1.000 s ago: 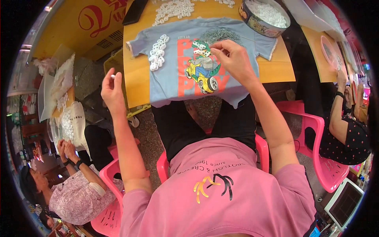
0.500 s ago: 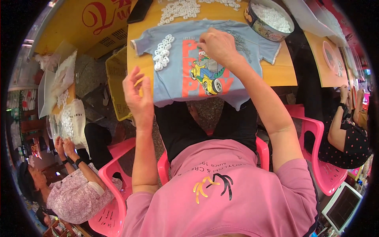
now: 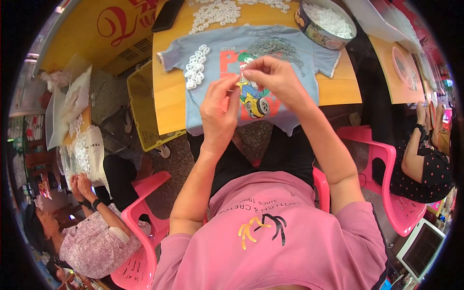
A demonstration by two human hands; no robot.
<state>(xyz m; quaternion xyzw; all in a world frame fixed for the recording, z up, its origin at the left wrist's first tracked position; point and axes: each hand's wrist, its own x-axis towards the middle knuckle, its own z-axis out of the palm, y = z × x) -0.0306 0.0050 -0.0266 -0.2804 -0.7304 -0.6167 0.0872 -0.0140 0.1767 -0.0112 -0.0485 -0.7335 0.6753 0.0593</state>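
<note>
My left hand [image 3: 220, 108] and my right hand [image 3: 275, 79] meet over a light blue T-shirt [image 3: 208, 108] with a printed cartoon rider. Both are closed in a pinch, fingertips almost touching. Whatever they grip is too small to make out; a small white oval piece [image 3: 243, 66] shows just beyond the right fingertips. Left of the hands, several white oval pieces with dark slots [image 3: 195, 67] lie in a strip on the shirt. A loose bundle of thin grey-green strands [image 3: 276, 47] rests beyond my right hand.
More white pieces [image 3: 216, 14] are spread on the wooden table [image 3: 166, 108]. A round tin [image 3: 326, 24] of white pieces stands far right; a dark phone [image 3: 166, 15] lies far left. A yellow crate [image 3: 145, 106] is beside the table. People sit in pink chairs [image 3: 386, 174] either side.
My left hand has come right and inward from beside the shirt, its fingers closing. My right hand has drawn back from the strands toward it.
</note>
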